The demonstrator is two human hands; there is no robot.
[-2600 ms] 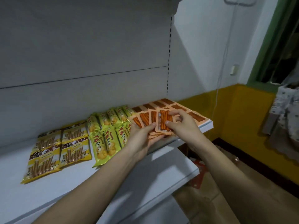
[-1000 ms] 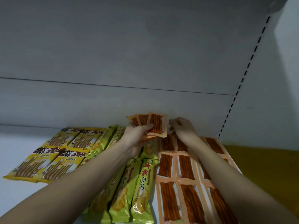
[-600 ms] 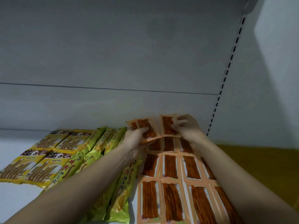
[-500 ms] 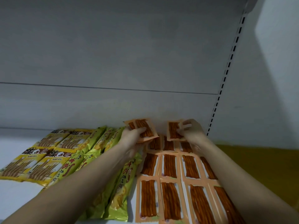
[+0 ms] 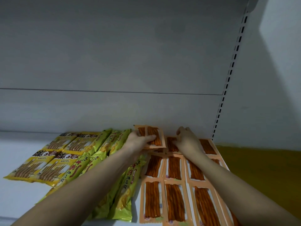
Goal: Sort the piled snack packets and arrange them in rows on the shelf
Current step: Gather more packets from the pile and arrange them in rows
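Note:
On the white shelf (image 5: 19, 198) lie three sorts of snack packets in rows. Orange packets of red sticks (image 5: 174, 168) fill the right part. Green packets (image 5: 125, 185) run down the middle, and yellow stick-biscuit packets (image 5: 48, 167) lie at the left. My left hand (image 5: 138, 141) holds a small stack of orange packets (image 5: 154, 136) above the back of the shelf. My right hand (image 5: 189, 141) rests fingers-down on an orange packet (image 5: 171, 144) in the back row, by the rear panel.
A grey rear panel (image 5: 114, 62) closes the shelf at the back. A slotted upright (image 5: 228, 82) stands at the right. Beyond the shelf's right edge a yellow wall band (image 5: 260, 168) shows.
My right hand took one orange packet off the stack and brought it down onto the back row. My left hand kept the remaining stack, drifting slightly left. The view has tilted a little.

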